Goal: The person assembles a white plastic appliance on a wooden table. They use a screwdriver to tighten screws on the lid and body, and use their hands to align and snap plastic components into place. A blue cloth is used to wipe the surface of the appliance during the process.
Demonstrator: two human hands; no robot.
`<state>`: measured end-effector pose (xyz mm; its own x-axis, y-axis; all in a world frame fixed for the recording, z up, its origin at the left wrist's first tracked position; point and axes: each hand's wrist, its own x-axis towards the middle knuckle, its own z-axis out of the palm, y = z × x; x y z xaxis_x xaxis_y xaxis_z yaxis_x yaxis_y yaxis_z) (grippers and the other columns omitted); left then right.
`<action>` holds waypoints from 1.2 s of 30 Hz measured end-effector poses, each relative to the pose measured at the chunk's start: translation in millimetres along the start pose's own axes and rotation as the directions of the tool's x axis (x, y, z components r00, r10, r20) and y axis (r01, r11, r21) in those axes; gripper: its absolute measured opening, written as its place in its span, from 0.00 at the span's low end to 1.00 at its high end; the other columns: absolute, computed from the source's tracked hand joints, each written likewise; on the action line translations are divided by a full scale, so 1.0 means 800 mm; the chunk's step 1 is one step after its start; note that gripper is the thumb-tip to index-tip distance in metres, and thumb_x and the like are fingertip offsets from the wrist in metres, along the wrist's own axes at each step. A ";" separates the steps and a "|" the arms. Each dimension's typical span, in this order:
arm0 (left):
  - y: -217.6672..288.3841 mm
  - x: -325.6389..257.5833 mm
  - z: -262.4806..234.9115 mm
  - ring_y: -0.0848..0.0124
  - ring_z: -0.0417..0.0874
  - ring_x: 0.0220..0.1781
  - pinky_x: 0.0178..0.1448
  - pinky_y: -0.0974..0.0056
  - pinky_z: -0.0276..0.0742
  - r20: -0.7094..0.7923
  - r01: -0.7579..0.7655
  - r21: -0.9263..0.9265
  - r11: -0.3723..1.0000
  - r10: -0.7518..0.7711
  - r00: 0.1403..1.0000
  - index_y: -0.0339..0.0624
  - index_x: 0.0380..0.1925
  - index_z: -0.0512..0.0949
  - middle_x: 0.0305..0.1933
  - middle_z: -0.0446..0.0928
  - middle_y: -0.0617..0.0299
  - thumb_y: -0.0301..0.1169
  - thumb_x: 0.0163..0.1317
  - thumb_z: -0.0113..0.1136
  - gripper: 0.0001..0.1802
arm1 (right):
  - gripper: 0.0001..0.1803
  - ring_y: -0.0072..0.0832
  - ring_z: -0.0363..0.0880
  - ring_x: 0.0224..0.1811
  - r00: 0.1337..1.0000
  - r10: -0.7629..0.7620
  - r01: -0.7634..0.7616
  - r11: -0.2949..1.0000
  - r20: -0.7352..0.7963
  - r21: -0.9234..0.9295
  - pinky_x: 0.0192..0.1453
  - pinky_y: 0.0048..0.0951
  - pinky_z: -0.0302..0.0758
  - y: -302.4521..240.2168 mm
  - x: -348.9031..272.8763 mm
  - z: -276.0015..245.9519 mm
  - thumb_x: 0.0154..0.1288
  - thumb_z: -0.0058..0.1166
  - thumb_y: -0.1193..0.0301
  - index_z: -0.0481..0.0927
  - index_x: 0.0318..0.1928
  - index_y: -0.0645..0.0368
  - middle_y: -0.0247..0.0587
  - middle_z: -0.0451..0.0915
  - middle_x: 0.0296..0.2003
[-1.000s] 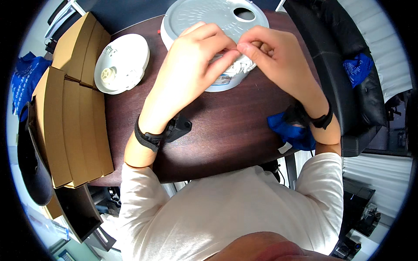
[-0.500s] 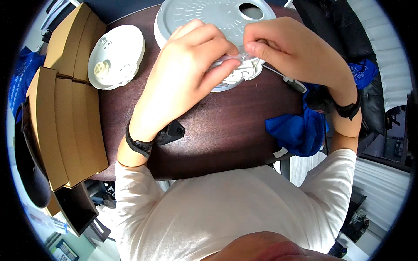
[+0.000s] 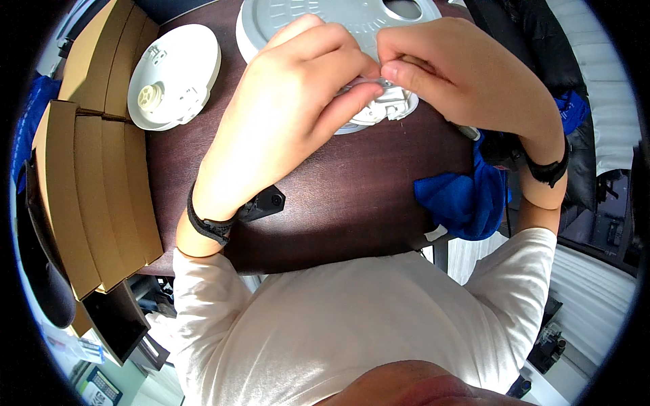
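Observation:
My left hand [image 3: 294, 101] and my right hand [image 3: 460, 74] meet over the near edge of a large round grey plastic lid [image 3: 325, 20] on a dark wooden table [image 3: 338, 196]. Both pinch a small white plastic part [image 3: 386, 108] at the lid's rim, thumbs and forefingers closed on it. Most of the part is hidden under my fingers. Each wrist wears a black band.
A round white plastic base [image 3: 172, 78] lies at the table's left. Flat cardboard boxes [image 3: 95, 169] stand along the left edge. A blue cloth [image 3: 464, 199] lies at the right edge under my right forearm. A black office chair [image 3: 535, 40] stands at the far right.
My hands and the lid have shifted lower and closer in view. My right hand now pinches the white part from above; a thin tool seen under it earlier is mostly hidden.

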<state>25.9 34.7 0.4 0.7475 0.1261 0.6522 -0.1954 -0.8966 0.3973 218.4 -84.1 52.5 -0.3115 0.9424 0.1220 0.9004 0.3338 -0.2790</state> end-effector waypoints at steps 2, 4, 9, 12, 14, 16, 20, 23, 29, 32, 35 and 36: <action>-0.001 -0.001 0.000 0.63 0.81 0.40 0.42 0.63 0.78 0.003 0.000 0.000 1.000 0.000 1.000 0.35 0.35 0.84 0.37 0.81 0.59 0.25 0.54 0.73 0.10 | 0.13 0.36 0.67 0.22 1.000 -0.017 0.017 1.000 -0.002 0.016 0.29 0.33 0.64 0.002 0.000 0.001 0.75 0.51 0.66 0.72 0.33 0.59 0.43 0.67 0.20; -0.001 -0.002 -0.001 0.63 0.82 0.40 0.42 0.64 0.78 -0.002 -0.005 0.001 1.000 0.005 1.000 0.35 0.35 0.84 0.37 0.81 0.59 0.26 0.54 0.73 0.10 | 0.13 0.35 0.67 0.21 0.999 -0.038 0.038 0.999 -0.011 0.012 0.29 0.33 0.63 0.004 0.000 0.003 0.75 0.51 0.66 0.72 0.33 0.59 0.43 0.67 0.20; 0.001 -0.002 0.005 0.63 0.81 0.39 0.41 0.64 0.78 -0.051 0.010 -0.034 0.999 -0.011 0.999 0.35 0.35 0.84 0.37 0.81 0.58 0.26 0.54 0.73 0.10 | 0.11 0.34 0.69 0.22 0.977 0.131 -0.134 0.991 0.169 0.006 0.30 0.31 0.65 -0.010 0.006 -0.015 0.74 0.53 0.67 0.75 0.33 0.59 0.41 0.71 0.21; 0.001 -0.005 0.010 0.63 0.81 0.39 0.41 0.64 0.78 -0.087 0.017 -0.085 0.996 -0.024 0.996 0.35 0.35 0.84 0.37 0.81 0.58 0.25 0.54 0.73 0.09 | 0.09 0.40 0.81 0.28 0.914 0.320 -0.355 0.928 0.248 0.109 0.33 0.36 0.74 -0.025 0.016 -0.028 0.71 0.57 0.66 0.79 0.38 0.59 0.43 0.81 0.28; 0.003 -0.001 0.006 0.63 0.81 0.39 0.41 0.63 0.78 -0.030 0.027 -0.052 0.998 -0.028 0.999 0.35 0.35 0.84 0.37 0.81 0.58 0.25 0.54 0.73 0.09 | 0.10 0.42 0.81 0.28 0.923 0.286 -0.330 0.932 0.255 0.150 0.34 0.38 0.74 -0.028 0.017 -0.037 0.71 0.55 0.66 0.77 0.36 0.60 0.45 0.81 0.25; 0.009 0.008 -0.004 0.63 0.81 0.39 0.42 0.63 0.78 0.037 0.025 -0.004 1.000 -0.025 0.999 0.35 0.35 0.84 0.37 0.81 0.58 0.25 0.54 0.73 0.09 | 0.10 0.42 0.81 0.28 0.924 0.281 -0.326 0.933 0.260 0.152 0.35 0.38 0.73 -0.031 0.015 -0.042 0.72 0.55 0.66 0.77 0.36 0.60 0.46 0.80 0.24; 0.001 -0.003 0.009 0.62 0.81 0.39 0.42 0.63 0.78 -0.079 0.006 -0.102 0.995 -0.014 0.997 0.35 0.35 0.84 0.37 0.81 0.58 0.25 0.54 0.72 0.09 | 0.10 0.40 0.80 0.28 0.931 0.244 -0.284 0.952 0.272 0.116 0.35 0.35 0.73 -0.030 0.018 -0.042 0.72 0.55 0.66 0.77 0.36 0.59 0.45 0.80 0.25; 0.000 -0.004 0.010 0.62 0.81 0.39 0.42 0.63 0.78 -0.083 0.018 -0.113 0.993 -0.028 0.996 0.35 0.35 0.84 0.37 0.81 0.58 0.26 0.54 0.72 0.09 | 0.10 0.38 0.79 0.28 0.934 0.236 -0.274 0.955 0.269 0.113 0.36 0.33 0.73 -0.030 0.018 -0.044 0.72 0.55 0.66 0.77 0.36 0.59 0.43 0.80 0.25; 0.002 -0.008 0.009 0.62 0.81 0.40 0.42 0.62 0.78 -0.073 0.074 -0.112 0.991 -0.082 0.994 0.35 0.36 0.84 0.37 0.81 0.58 0.26 0.55 0.72 0.09 | 0.09 0.34 0.75 0.25 0.989 0.121 -0.121 0.993 0.080 0.000 0.32 0.30 0.69 -0.015 0.006 -0.014 0.72 0.57 0.67 0.78 0.35 0.59 0.40 0.77 0.23; 0.004 -0.006 0.007 0.62 0.81 0.40 0.42 0.62 0.78 -0.060 0.085 -0.138 0.987 -0.094 0.994 0.36 0.36 0.84 0.38 0.81 0.58 0.26 0.55 0.72 0.09 | 0.08 0.32 0.75 0.25 0.999 0.027 -0.029 0.997 -0.027 -0.070 0.32 0.28 0.70 -0.009 -0.003 -0.005 0.70 0.59 0.68 0.81 0.36 0.59 0.39 0.78 0.26; -0.002 -0.005 0.007 0.62 0.82 0.41 0.43 0.62 0.78 -0.078 -0.015 -0.102 0.995 0.007 0.997 0.36 0.36 0.84 0.38 0.81 0.58 0.27 0.56 0.72 0.09 | 0.07 0.31 0.77 0.27 0.986 -0.071 0.050 0.990 -0.154 -0.134 0.33 0.27 0.72 -0.003 -0.010 0.010 0.70 0.60 0.69 0.83 0.38 0.59 0.39 0.80 0.28; -0.002 -0.005 0.007 0.62 0.82 0.41 0.43 0.62 0.78 -0.081 -0.016 -0.095 0.995 0.008 0.997 0.36 0.36 0.84 0.38 0.81 0.58 0.27 0.56 0.72 0.09 | 0.06 0.31 0.78 0.27 0.974 -0.109 0.076 0.984 -0.201 -0.162 0.33 0.27 0.72 -0.002 -0.012 0.013 0.69 0.60 0.69 0.83 0.38 0.58 0.39 0.81 0.29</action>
<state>26.9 33.0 -6.2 0.6923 0.1525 0.7053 -0.2668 -0.8540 0.4466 217.2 -93.6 41.7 -0.3401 0.8766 0.3404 0.9113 0.3965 -0.1107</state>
